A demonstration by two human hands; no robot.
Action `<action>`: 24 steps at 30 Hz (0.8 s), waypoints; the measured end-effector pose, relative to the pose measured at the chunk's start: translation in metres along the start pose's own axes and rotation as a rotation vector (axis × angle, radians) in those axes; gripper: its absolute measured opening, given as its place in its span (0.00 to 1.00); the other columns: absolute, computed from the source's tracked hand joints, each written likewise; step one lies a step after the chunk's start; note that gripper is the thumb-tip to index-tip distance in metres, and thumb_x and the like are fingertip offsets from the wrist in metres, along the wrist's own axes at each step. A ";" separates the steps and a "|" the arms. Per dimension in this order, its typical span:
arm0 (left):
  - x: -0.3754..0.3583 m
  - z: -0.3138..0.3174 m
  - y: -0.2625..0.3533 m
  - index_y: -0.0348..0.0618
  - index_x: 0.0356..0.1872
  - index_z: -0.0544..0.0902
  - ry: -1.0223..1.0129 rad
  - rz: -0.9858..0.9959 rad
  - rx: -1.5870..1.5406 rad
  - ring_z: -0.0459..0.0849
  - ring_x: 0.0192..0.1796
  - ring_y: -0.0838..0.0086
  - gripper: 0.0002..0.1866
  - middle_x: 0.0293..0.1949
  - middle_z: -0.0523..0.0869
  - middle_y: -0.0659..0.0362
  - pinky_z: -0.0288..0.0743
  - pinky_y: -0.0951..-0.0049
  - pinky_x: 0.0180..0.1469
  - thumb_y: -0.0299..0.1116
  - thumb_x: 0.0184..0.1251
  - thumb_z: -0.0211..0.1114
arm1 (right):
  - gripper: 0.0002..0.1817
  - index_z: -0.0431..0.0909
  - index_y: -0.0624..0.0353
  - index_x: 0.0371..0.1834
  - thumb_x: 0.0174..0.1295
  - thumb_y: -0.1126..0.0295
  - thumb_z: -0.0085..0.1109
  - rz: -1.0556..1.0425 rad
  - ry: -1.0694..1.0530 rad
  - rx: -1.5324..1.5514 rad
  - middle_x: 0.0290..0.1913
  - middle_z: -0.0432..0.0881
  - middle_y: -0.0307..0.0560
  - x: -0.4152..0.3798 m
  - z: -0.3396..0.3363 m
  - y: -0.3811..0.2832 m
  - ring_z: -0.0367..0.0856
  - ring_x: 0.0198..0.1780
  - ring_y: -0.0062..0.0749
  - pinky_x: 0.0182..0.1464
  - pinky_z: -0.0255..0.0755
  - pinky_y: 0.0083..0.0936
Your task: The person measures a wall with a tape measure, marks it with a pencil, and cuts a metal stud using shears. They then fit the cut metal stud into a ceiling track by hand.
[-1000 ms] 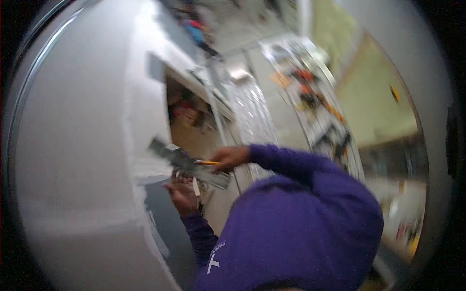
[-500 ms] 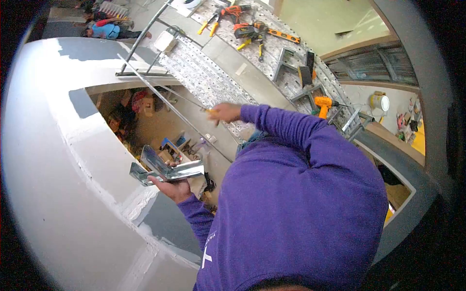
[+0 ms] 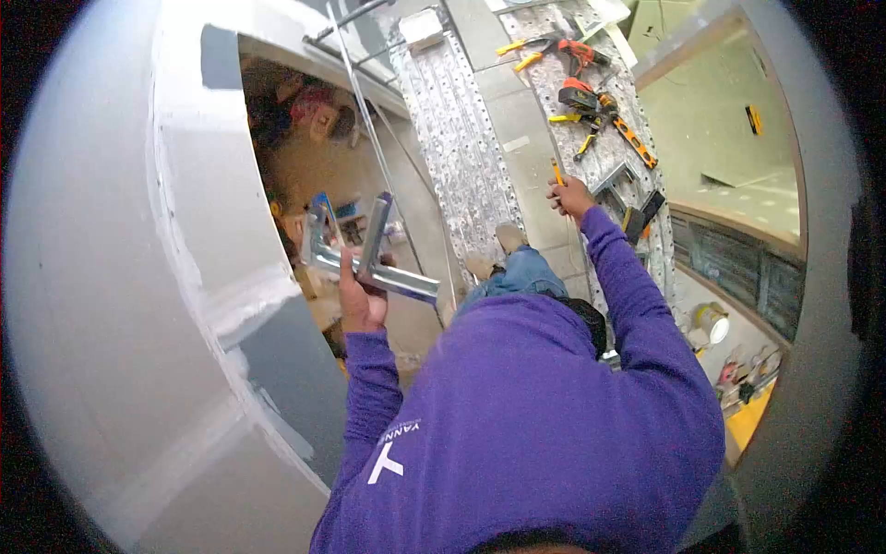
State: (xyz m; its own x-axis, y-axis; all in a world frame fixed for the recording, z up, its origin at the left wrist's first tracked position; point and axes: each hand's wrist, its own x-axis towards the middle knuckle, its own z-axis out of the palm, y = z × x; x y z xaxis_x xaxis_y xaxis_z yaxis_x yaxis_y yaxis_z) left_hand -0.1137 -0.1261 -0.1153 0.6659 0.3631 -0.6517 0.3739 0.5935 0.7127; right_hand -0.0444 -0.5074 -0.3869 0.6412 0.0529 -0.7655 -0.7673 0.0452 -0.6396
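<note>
Head view: metal channel piece (image 3: 408, 282) at left, slim orange tool (image 3: 557, 173) at right.
The left hand (image 3: 363, 300) grasps the channel piece; the right hand (image 3: 572, 196) pinches the slim tool near a perforated plank (image 3: 632, 97), with red-and-black tools (image 3: 580, 92) lying on its far part.

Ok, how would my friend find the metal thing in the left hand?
Start at the big purple sweatshirt and follow its left sleeve up to the left hand. That hand holds a short, silvery metal channel. Unlike the long, perforated metal plank beyond it, this piece has two prongs sticking up.
</note>
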 end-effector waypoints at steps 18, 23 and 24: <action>0.011 -0.074 -0.133 0.49 0.58 0.71 0.378 -0.436 -0.130 0.76 0.51 0.58 0.27 0.51 0.78 0.52 0.67 0.45 0.57 0.58 0.71 0.46 | 0.13 0.80 0.58 0.40 0.58 0.62 0.58 0.326 0.407 -1.160 0.37 0.86 0.53 0.273 -0.168 0.099 0.86 0.43 0.42 0.47 0.79 0.33; 0.029 -0.089 -0.151 0.47 0.55 0.71 0.427 -0.477 -0.106 0.79 0.46 0.56 0.27 0.42 0.80 0.49 0.71 0.48 0.51 0.59 0.72 0.42 | 0.23 0.66 0.63 0.55 0.58 0.65 0.54 0.377 0.771 -0.726 0.53 0.77 0.66 0.263 -0.164 0.085 0.79 0.53 0.57 0.56 0.74 0.43; 0.029 -0.081 -0.150 0.47 0.55 0.72 0.439 -0.473 -0.070 0.79 0.45 0.56 0.28 0.42 0.80 0.49 0.71 0.48 0.49 0.59 0.72 0.42 | 0.22 0.66 0.63 0.55 0.59 0.65 0.54 0.386 0.787 -0.715 0.52 0.78 0.66 0.262 -0.162 0.083 0.79 0.53 0.57 0.56 0.74 0.43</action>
State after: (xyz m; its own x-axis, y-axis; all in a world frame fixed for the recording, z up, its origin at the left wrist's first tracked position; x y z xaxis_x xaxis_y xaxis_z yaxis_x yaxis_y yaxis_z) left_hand -0.2030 -0.1460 -0.2620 0.1079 0.3018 -0.9472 0.5090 0.8017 0.3134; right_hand 0.0599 -0.6517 -0.6519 0.3767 -0.7143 -0.5898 -0.9002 -0.4325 -0.0511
